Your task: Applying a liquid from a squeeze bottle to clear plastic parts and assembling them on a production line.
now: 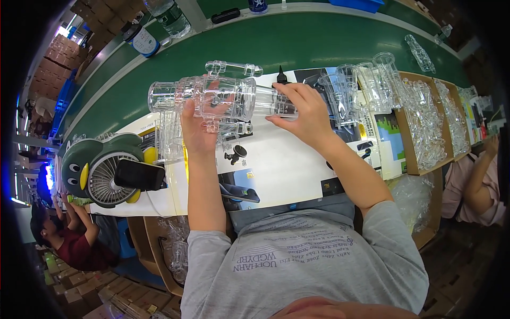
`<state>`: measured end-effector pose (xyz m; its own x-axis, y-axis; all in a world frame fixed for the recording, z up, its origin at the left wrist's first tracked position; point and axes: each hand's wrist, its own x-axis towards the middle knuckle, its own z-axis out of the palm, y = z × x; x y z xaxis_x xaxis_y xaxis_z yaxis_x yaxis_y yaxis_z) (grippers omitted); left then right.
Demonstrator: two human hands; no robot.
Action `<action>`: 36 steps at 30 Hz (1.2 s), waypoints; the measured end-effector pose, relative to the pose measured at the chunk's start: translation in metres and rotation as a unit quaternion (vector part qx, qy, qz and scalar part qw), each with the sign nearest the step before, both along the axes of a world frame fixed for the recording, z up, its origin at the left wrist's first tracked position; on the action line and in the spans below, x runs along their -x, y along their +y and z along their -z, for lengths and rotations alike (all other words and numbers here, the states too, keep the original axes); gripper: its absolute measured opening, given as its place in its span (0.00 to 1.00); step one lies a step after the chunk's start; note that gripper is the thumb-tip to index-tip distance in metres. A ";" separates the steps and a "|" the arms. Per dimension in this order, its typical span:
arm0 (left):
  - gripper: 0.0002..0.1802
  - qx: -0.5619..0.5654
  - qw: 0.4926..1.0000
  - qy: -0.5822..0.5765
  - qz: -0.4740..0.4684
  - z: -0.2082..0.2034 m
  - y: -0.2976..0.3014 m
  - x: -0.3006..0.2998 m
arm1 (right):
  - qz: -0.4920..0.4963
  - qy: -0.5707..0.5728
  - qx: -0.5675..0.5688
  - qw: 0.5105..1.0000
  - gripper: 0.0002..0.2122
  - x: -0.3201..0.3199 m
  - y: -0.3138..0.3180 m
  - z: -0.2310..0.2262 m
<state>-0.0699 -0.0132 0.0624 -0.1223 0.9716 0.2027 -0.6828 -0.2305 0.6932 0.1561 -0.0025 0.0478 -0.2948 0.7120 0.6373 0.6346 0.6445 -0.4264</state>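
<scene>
My left hand (197, 125) is closed around a large clear plastic cylinder-shaped body (228, 97) with a narrower tube-like piece on each long side. It lies sideways above the printed cardboard sheet. At its right end, a clear tapered tube (265, 101) meets the wide rim; how deep it sits inside I cannot tell. My right hand (305, 114) pinches the outer end of this tube between thumb and fingers. Just beyond my right fingers stands a small black nozzle-tipped object (281, 75).
Clear tubes (348, 93) stand at the right, beside cardboard boxes of small clear parts (425, 122). More clear pieces (170, 135) stand left of my hand. A green penguin-shaped fan (106, 173) with a phone (139, 174) is at left. Co-workers (69, 239) sit at both sides.
</scene>
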 end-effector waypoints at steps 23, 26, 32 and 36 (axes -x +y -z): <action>0.35 0.015 1.000 0.007 -0.001 0.004 0.005 -0.007 | -0.016 0.018 -0.006 1.000 0.28 0.001 0.000 0.003; 0.35 0.011 1.000 0.005 -0.001 0.004 0.005 -0.009 | -0.008 0.025 -0.016 1.000 0.28 0.002 0.000 0.004; 0.35 0.009 1.000 0.022 -0.006 0.004 0.003 -0.008 | -0.028 0.027 -0.002 0.999 0.27 -0.001 0.001 -0.001; 0.35 0.006 1.000 0.026 -0.006 0.006 0.002 -0.009 | -0.039 0.030 0.015 0.999 0.27 -0.002 0.001 0.000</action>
